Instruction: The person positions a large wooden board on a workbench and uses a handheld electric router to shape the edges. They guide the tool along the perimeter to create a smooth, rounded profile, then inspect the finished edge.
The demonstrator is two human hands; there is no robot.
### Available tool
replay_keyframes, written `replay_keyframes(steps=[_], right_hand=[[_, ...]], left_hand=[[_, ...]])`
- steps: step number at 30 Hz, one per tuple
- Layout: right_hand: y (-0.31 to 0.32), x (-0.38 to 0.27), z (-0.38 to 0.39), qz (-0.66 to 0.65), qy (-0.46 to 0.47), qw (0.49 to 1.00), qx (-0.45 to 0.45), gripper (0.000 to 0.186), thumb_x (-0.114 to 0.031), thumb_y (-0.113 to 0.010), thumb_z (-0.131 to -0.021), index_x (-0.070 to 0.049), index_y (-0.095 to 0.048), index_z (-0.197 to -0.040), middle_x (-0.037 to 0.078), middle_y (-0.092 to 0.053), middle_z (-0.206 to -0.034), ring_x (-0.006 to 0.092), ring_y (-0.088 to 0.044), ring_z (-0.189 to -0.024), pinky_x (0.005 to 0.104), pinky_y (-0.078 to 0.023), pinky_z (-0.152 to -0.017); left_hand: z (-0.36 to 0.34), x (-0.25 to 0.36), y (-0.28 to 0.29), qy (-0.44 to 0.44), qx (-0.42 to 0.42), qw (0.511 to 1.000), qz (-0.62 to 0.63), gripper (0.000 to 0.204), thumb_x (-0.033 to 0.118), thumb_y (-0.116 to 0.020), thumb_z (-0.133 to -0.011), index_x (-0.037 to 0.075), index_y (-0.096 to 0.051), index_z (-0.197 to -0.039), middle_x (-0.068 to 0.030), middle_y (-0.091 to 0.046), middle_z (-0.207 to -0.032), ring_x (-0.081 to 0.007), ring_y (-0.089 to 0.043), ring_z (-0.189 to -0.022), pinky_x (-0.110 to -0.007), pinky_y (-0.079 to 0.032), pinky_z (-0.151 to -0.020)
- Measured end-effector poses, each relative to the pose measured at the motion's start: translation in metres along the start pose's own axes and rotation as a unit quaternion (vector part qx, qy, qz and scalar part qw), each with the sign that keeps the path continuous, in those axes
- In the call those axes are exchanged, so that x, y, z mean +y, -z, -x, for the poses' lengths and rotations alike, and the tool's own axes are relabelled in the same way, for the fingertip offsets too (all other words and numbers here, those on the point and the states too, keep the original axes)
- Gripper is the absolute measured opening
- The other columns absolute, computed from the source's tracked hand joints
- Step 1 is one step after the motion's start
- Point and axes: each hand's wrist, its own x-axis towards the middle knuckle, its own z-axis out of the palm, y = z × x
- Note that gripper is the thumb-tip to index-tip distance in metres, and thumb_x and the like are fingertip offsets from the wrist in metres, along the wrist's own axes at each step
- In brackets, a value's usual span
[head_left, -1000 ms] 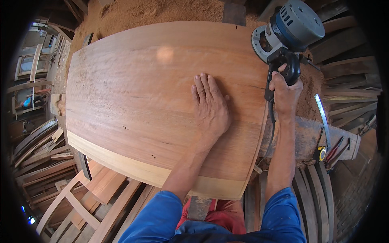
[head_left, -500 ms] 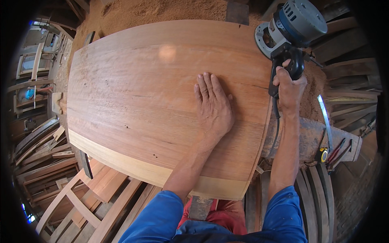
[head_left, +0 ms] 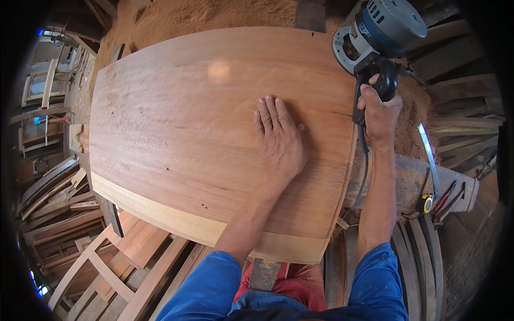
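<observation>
A wide wooden panel [head_left: 176,117] lies flat before me, reddish brown with a paler strip along its near edge. My left hand [head_left: 282,136] rests flat on it, right of the middle, fingers stretched forward. At the far right corner a router [head_left: 393,27], grey with a blue band, sits with its round base on the panel's edge. My right hand [head_left: 379,115] is wrapped round the router's black handle. From the handle a dark cord [head_left: 365,171] hangs down beside the panel's right edge. The cutter at the base cannot be made out.
Right of the panel, a worn beam [head_left: 399,179] carries a yellow-black tape measure [head_left: 425,203] with its blade out and red-handled pliers [head_left: 444,199]. Sawdust [head_left: 214,16] covers the far side. Curved wooden pieces [head_left: 88,267] are stacked at the near left, dark boards [head_left: 460,91] at the right.
The router and my right hand have shifted very slightly to the left along the panel's right edge. My left hand stays flat on the panel.
</observation>
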Motion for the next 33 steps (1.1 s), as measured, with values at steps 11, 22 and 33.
replay_keyframes(steps=[11,22,33], right_hand=[[0.010,-0.020,0.082,0.032,-0.046,0.998,0.008,0.010,0.000,-0.067,-0.093,-0.004,-0.061,-0.100,0.000,-0.059,-0.072,0.0052,-0.056,-0.059,0.0255,-0.044,-0.053],[0.016,-0.012,0.103,0.021,-0.033,0.999,0.035,0.012,0.002,-0.066,-0.093,-0.003,-0.062,-0.102,0.001,-0.061,-0.075,0.0065,-0.057,-0.063,0.0257,-0.045,-0.055],[0.003,0.000,0.012,0.008,-0.005,1.000,0.007,0.005,-0.003,-0.067,-0.092,-0.004,-0.065,-0.096,0.000,-0.060,-0.069,0.0064,-0.056,-0.060,0.0254,-0.043,-0.055]], left_hand=[[0.002,-0.003,-0.002,0.000,0.005,1.000,-0.004,0.071,0.022,-0.050,-0.106,-0.015,-0.020,-0.159,-0.0389,-0.024,-0.165,-0.0511,-0.017,-0.158,-0.059,-0.013,-0.129],[0.000,-0.002,-0.002,0.001,0.008,1.000,-0.004,0.069,0.023,-0.049,-0.107,-0.015,-0.021,-0.159,-0.0383,-0.025,-0.165,-0.0498,-0.017,-0.159,-0.058,-0.012,-0.130],[0.000,-0.001,0.001,0.000,-0.013,1.000,-0.002,0.070,0.022,-0.047,-0.108,-0.017,-0.019,-0.158,-0.0403,-0.023,-0.165,-0.0518,-0.015,-0.159,-0.059,-0.010,-0.130]])
